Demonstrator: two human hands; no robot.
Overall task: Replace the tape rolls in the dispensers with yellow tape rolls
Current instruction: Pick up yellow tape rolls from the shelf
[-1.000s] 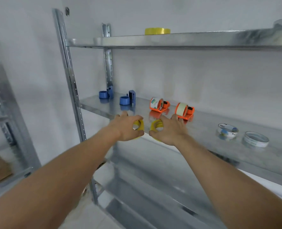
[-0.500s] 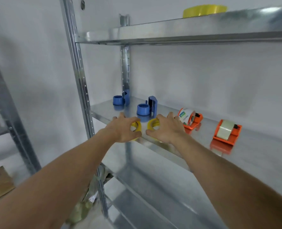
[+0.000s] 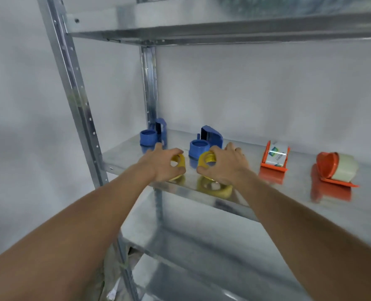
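Note:
My left hand [image 3: 161,165] grips a small yellow tape roll [image 3: 178,162] just above the front of the middle metal shelf [image 3: 123,153]. My right hand [image 3: 226,166] grips a second yellow tape roll [image 3: 206,160] beside it. Right behind my hands stand two blue dispensers, both without tape: one at the back left [image 3: 153,135], one [image 3: 204,141] just beyond my right hand. Further right sit two orange dispensers: one [image 3: 274,156] holds a printed white roll, the other [image 3: 335,168] a pale cream roll.
The shelf's perforated front upright [image 3: 76,92] rises left of my left arm. An upper shelf [image 3: 223,29] overhangs the work area. A lower shelf [image 3: 202,257] lies under my arms. A pale wall backs the rack.
The view has moved closer and to the left. My hands carried both yellow rolls toward the blue dispensers. The loose rolls at the far right and the yellow roll on the upper shelf left the view.

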